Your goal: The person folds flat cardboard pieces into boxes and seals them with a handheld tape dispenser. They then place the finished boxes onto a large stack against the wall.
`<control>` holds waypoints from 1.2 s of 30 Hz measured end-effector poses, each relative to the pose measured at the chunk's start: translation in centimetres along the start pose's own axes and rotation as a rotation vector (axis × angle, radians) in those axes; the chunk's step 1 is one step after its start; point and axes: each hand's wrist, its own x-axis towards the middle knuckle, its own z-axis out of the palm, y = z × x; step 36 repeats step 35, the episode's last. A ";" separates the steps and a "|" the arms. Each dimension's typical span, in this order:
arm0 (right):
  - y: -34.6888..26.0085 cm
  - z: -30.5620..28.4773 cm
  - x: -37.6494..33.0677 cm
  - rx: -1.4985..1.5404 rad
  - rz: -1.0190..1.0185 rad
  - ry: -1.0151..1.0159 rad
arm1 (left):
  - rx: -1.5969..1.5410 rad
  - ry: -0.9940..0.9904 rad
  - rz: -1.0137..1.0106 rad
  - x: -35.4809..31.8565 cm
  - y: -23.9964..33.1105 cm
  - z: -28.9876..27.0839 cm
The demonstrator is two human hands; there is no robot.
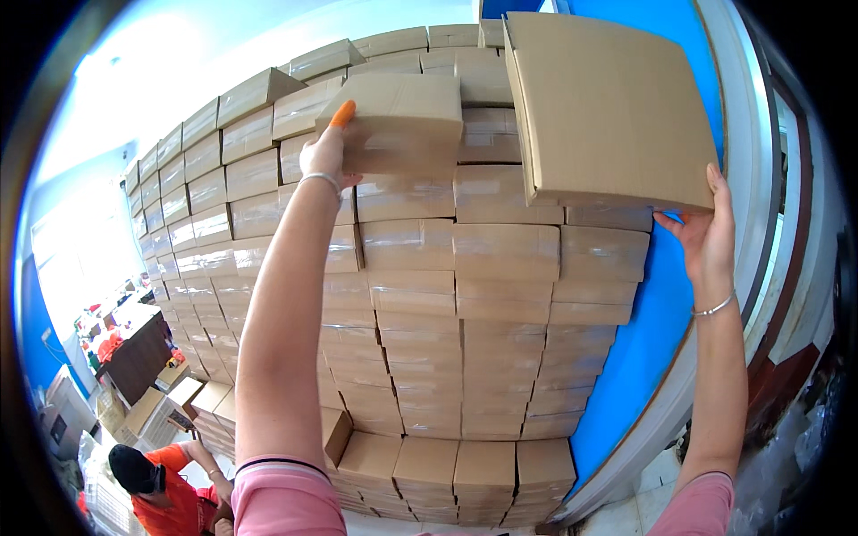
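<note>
Both my arms reach up toward a tall wall of stacked cardboard boxes (407, 246). My left hand (326, 156) is against the left end of a brown cardboard box (402, 112) that juts out near the top of the stack. An orange cover sits on one raised digit, and the other fingers curl beneath the box edge, partly hidden. At upper right, my right hand (702, 228) grips the lower right corner of a larger-looking, closer cardboard box (617, 112), thumb on its side and fingers underneath. That box is tilted and hides part of the stack.
A blue wall panel (635, 348) and a pale door frame (755, 179) border the stack on the right. Lower boxes (429, 464) stand at its foot. At lower left, a person in orange (165, 487) with a black cap is near a dark cabinet (134, 362) and more boxes.
</note>
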 end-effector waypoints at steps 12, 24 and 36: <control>0.6 -1.1 0.0 0.042 0.028 -0.034 | -0.085 -0.167 -0.066 1.4 -2.7 -2.0; 2.6 -1.8 -0.5 0.033 0.089 -0.018 | 0.081 -0.214 -0.134 -0.8 -0.1 -0.8; -1.0 6.7 6.2 0.397 0.210 -0.180 | 0.016 -0.071 -0.117 0.1 -1.9 0.1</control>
